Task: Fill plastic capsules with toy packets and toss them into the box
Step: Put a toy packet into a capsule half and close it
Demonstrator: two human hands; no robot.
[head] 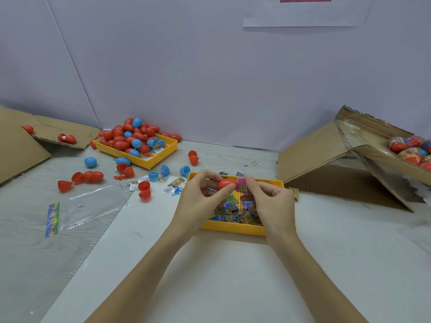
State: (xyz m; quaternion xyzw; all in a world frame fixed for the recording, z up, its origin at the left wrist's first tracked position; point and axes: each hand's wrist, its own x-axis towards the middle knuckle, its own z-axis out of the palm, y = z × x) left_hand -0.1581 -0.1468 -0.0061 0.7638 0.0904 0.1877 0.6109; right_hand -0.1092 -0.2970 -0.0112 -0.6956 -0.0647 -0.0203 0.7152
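Pushing a pink packet (242, 184) into a red capsule (226, 184): the capsule is gripped by the left hand (205, 194), the packet pinched by the right hand (268, 201), both held just above the near tray (233, 228) of packets. Filling is judged midway; closing and tossing are left. Further left, loose capsule halves (144, 191) and a far tray (149, 163) heaped with capsules are seen, so plenty remains. Some filled ones are seen in the box (373, 157) at far right. A grey table (35, 252), a white sheet (233, 276) and a plain wall (210, 78) are noted.
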